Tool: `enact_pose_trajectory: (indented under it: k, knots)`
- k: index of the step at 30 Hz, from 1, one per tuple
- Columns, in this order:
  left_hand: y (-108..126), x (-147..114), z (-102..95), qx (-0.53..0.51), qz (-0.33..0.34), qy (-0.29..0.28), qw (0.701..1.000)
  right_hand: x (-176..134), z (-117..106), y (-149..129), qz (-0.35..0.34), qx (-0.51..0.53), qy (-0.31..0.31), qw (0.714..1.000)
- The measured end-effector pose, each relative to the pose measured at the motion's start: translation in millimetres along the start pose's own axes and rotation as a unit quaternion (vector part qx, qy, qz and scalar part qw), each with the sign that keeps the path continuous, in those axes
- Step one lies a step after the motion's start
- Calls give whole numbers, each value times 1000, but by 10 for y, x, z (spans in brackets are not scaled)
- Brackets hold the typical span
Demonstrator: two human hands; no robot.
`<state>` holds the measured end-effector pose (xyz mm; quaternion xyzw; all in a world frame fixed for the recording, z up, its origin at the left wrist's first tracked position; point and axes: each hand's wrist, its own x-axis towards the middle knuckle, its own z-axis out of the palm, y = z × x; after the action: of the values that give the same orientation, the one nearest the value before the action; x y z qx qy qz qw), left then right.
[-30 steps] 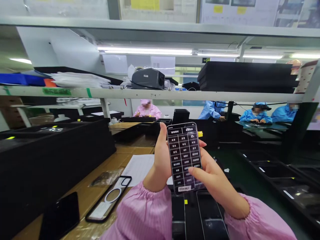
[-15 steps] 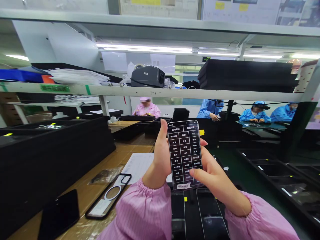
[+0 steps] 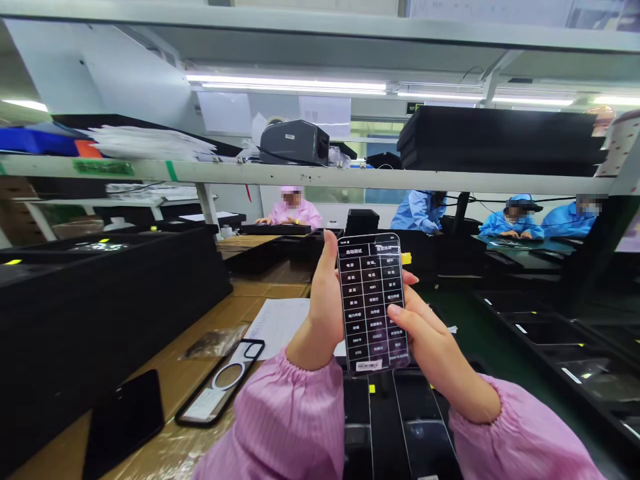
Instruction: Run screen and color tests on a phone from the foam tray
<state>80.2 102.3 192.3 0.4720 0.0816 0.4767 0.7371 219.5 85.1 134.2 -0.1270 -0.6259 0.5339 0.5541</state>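
A smartphone (image 3: 373,303) is held upright in front of me, its dark screen showing a grid of Chinese-labelled cells and a white barcode sticker at the bottom. My left hand (image 3: 327,300) grips it along the left edge, thumb pointing up, other fingers hidden behind. On the right edge, my right hand (image 3: 425,333) also holds it, with the thumb over the right column of the screen and fingertips showing past the edge. Below it, several dark phones (image 3: 425,427) lie in a black tray. A clear phone case (image 3: 220,383) with a black frame and white ring lies left of my left sleeve.
A dark flat device (image 3: 125,423) and a plastic bag (image 3: 213,343) rest on the cardboard-covered bench. Paper (image 3: 280,323) lies behind my left wrist. Black boxes (image 3: 115,320) stand at left; trays of phones (image 3: 565,347) at right. A shelf (image 3: 300,175) crosses ahead; several co-workers sit or stand beyond.
The grid on the phone screen has scrolled up, with lower rows now showing. My right thumb has moved up and slightly right over the screen. The view has tilted down slightly.
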Motion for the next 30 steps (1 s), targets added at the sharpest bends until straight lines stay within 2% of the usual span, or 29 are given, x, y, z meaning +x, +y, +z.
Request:
enact_pose_trajectory:
  k: [10,11,13,14,15,17,19,21,23,25,27,30]
  knots:
    - [12,20,5,-18,-6,23,1000,18,-8,-67,35,-26,-29,999]
    - [14,21,4,-16,-4,29,999,16,-32,-79,39,-50,-26,998]
    - [13,18,-7,-12,-7,37,999,13,-97,-109,27,-167,11,986]
    - [11,14,-15,-10,-8,39,999,11,-132,-128,-7,-250,55,967]
    - [7,8,-26,-8,-7,41,999,10,-164,-148,-64,-332,109,935]
    - [-5,-2,-45,-5,-4,44,999,10,-208,-189,-210,-453,189,845]
    - [-14,-7,-51,-7,-12,46,999,12,-218,-218,-321,-520,189,768]
    - [-16,-4,-36,-19,-25,50,998,14,-203,-226,-361,-564,138,730]
    - [-8,1,-2,-35,-24,52,998,8,-183,-214,-370,-597,104,705]
    - [7,3,36,-49,-17,46,998,-11,-169,-198,-381,-604,74,697]
    - [22,2,63,-55,-19,37,998,-40,-163,-191,-399,-582,64,705]
    - [23,-1,78,-51,-26,37,998,-67,-154,-200,-402,-550,103,725]
